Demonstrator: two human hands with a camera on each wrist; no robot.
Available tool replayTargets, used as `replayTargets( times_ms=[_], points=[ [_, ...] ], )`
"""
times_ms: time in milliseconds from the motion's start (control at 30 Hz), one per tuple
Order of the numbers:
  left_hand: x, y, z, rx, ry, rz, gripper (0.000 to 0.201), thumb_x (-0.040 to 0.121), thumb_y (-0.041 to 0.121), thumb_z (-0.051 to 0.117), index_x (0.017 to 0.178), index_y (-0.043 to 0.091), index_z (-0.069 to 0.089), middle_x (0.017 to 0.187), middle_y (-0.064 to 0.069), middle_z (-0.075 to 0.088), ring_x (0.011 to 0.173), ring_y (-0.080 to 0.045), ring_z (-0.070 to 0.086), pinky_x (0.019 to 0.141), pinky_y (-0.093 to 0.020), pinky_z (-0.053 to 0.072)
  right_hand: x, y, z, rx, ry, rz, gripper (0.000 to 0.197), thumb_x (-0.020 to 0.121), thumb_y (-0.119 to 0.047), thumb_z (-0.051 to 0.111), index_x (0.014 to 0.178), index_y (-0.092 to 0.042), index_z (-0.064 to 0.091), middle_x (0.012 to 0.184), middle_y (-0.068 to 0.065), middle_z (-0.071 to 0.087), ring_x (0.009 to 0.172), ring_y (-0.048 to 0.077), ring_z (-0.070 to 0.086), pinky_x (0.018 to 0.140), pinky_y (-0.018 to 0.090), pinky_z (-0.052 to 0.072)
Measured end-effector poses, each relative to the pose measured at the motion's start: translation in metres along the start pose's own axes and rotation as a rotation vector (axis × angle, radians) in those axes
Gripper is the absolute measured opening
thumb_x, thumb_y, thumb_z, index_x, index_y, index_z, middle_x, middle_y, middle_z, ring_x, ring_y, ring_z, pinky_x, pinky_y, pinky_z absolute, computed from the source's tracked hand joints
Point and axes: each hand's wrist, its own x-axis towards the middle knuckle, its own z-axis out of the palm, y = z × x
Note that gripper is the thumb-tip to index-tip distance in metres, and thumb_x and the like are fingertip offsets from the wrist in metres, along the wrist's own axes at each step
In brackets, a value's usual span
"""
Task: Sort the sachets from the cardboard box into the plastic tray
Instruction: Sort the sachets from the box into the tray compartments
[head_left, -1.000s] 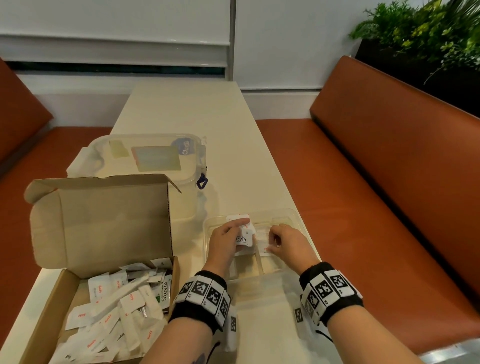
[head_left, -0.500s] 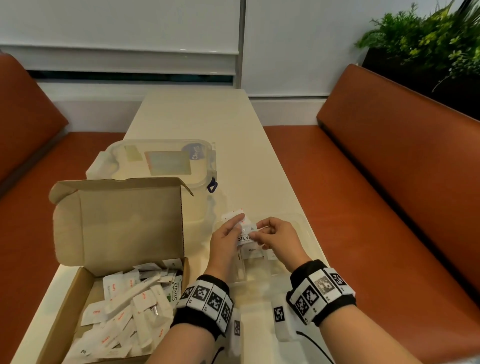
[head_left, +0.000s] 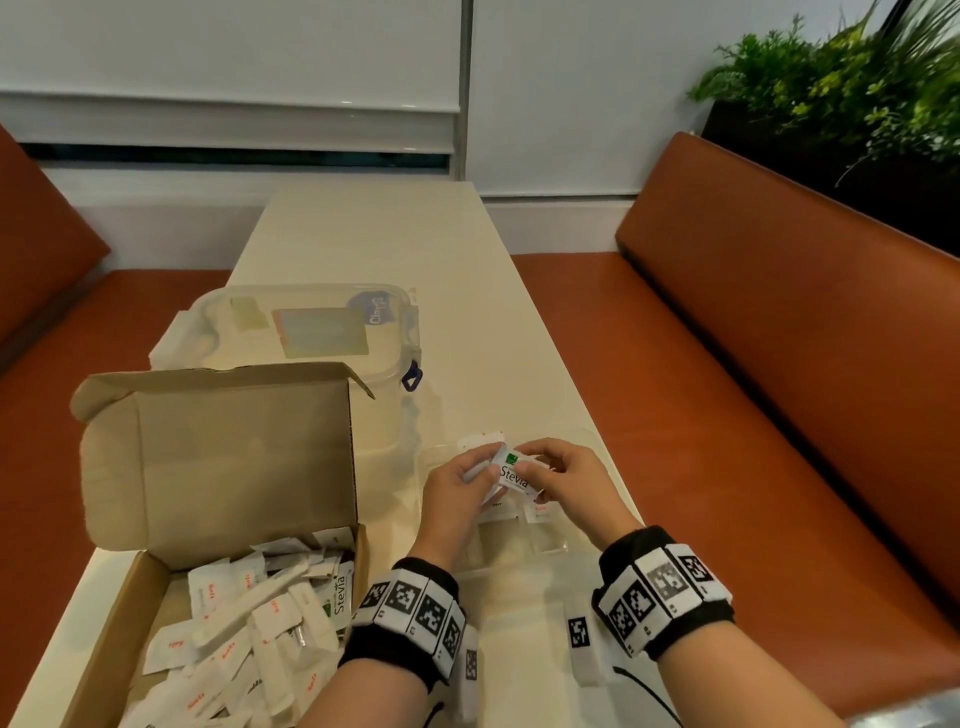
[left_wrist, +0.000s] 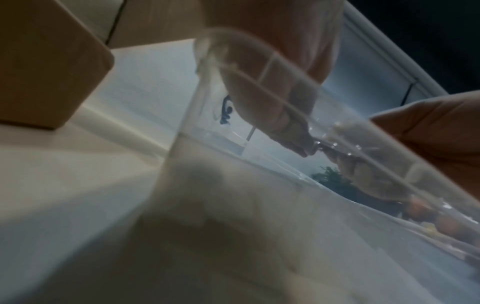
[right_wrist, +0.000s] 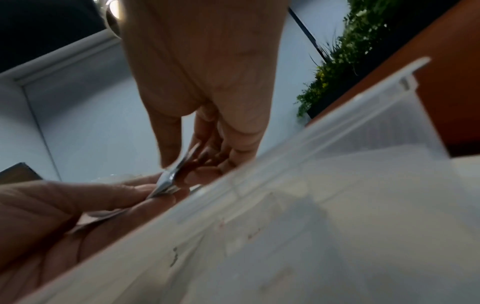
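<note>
Both hands have come up off the tray since a second ago: back then the left hand (head_left: 460, 486) and right hand (head_left: 569, 480) were down low over the compartments, and now they meet just above it with a small bunch of sachets (head_left: 511, 473) between them. Top one reads "Stevia" with a little green logo, and a couple of plain white ones poke out behind it. Left thumb sits on the face of the Stevia sachet with the fingers curled under the bunch, so that hand's got a proper hold. Right hand has its thumb and fingertips pinched on the right edge of the same bunch; the right wrist view shows the thin edge of a sachet (right_wrist: 168, 181) nipped between fingers of both hands. Clear plastic tray (head_left: 550, 548) sits on the cream table (head_left: 441, 249) right under the hands, with a few white sachets already lying in its compartments. Cardboard box (head_left: 218, 467) is to the left, lid flap standing up, a loose heap of sachets inside. Behind it there's a lidded clear plastic container (head_left: 311, 332).
</note>
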Motion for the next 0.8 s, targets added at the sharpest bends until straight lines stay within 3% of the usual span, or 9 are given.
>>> replayTargets(
  times_ms=[67,167,267,400,567,800],
  points=[
    [-0.001,-0.003,0.002,0.029,0.003,0.017,0.025,0.091,0.006,0.058,0.11,0.021,0.068,0.113,-0.002,0.067,0.109,-0.018,0.063,0.096,-0.039,0.051,0.001,0.001,-0.007,-0.05,0.052,-0.013,0.004,0.085,-0.01,0.067,0.086,-0.014,0.068,0.072,0.002,0.068,0.059,0.009,0.061,0.056,0.018,0.051],
    [0.001,-0.005,0.0,-0.006,0.05,0.025,0.027,0.094,0.008,0.054,0.116,0.02,0.065,0.114,0.012,0.063,0.114,-0.007,0.057,0.103,-0.037,0.046,0.007,0.007,-0.026,-0.122,0.267,0.024,0.011,0.084,-0.006,0.066,0.087,-0.015,0.062,0.073,0.002,0.066,0.057,0.009,0.063,0.06,0.025,0.057],
    [0.003,-0.005,-0.004,0.024,0.097,0.063,0.029,0.096,0.008,0.051,0.115,0.025,0.065,0.12,0.011,0.062,0.116,-0.004,0.054,0.105,-0.03,0.042,0.012,0.017,-0.04,-0.311,0.383,0.062,0.019,0.088,-0.004,0.06,0.094,-0.021,0.058,0.08,-0.001,0.061,0.065,0.01,0.062,0.062,0.025,0.057],
    [0.005,-0.006,-0.004,0.031,0.116,0.092,0.031,0.097,0.007,0.049,0.116,0.026,0.064,0.122,0.01,0.061,0.12,-0.008,0.052,0.106,-0.028,0.04,0.017,0.025,-0.033,-0.604,0.291,0.041,0.017,0.091,-0.001,0.05,0.089,-0.012,0.063,0.086,0.005,0.065,0.076,0.019,0.061,0.07,0.031,0.055],
    [0.007,-0.008,-0.003,0.02,0.107,0.072,0.032,0.097,0.004,0.047,0.119,0.019,0.064,0.123,0.007,0.061,0.121,-0.011,0.053,0.108,-0.033,0.041,0.021,0.032,-0.018,-0.655,0.226,0.111,0.027,0.087,0.008,0.038,0.091,-0.005,0.062,0.088,0.011,0.065,0.076,0.024,0.06,0.071,0.039,0.054],
    [0.01,-0.012,-0.004,0.034,0.097,0.081,0.032,0.096,0.003,0.047,0.118,0.019,0.065,0.119,0.011,0.061,0.121,-0.011,0.053,0.108,-0.037,0.041,0.022,0.037,-0.013,-0.949,0.106,0.127,0.025,0.093,-0.003,0.04,0.105,-0.007,0.062,0.1,0.008,0.066,0.09,0.023,0.06,0.074,0.028,0.047]
  ],
)
